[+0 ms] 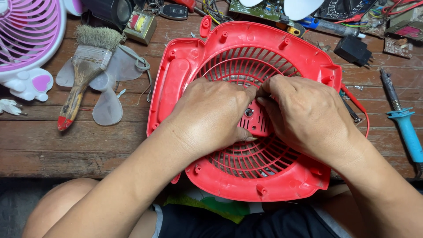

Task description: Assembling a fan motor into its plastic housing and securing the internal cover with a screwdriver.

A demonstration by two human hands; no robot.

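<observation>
Left hand (211, 117) and right hand (308, 117) palms down, fingertips meeting, fingers curled

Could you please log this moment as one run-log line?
left hand: on red fan grille | right hand: on grille hub | paintbrush: left, idle

Glossy red plastic grille (246, 66), rough wooden table (66, 145)

The worn plank table (39, 141) carries a red fan housing (229, 44), a paintbrush (86, 72) over a clear fan blade (108, 108), a black adapter (354, 50) and a blue-handled soldering iron (403, 121).
</observation>
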